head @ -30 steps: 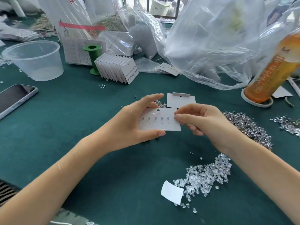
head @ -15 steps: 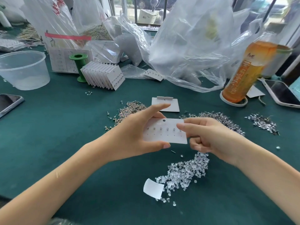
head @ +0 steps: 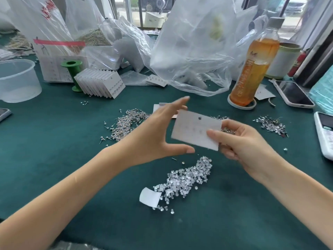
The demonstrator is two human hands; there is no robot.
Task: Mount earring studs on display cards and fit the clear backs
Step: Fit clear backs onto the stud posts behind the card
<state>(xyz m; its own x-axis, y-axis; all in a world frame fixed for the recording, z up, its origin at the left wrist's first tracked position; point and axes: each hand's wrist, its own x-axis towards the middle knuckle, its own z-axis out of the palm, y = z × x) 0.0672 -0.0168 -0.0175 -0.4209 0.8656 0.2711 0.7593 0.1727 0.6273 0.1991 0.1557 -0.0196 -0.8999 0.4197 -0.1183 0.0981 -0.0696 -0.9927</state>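
- The right hand (head: 241, 141) pinches the small white rectangular display card (head: 196, 129) by its right edge, thumb on the face and fingers behind.
- The left hand (head: 155, 134) has let go: half a second ago its thumb and forefinger clamped the card's left side, and now they are spread, just clear of it.
- The card has tipped, left end raised. It is motion-blurred, so the row of studs seen earlier shows only as faint marks.
- This looks like a handover between steps: the studs appear mounted, and the freed left hand can fetch a back.
- The heap of small clear plastic backs (head: 187, 179) lies on the dark green counter (head: 54, 141) just below both hands.
- The scatter of silver metal studs (head: 126, 123) lies beyond the left hand.
- A fanned stack of finished white cards (head: 100, 83) stands well beyond the left hand.
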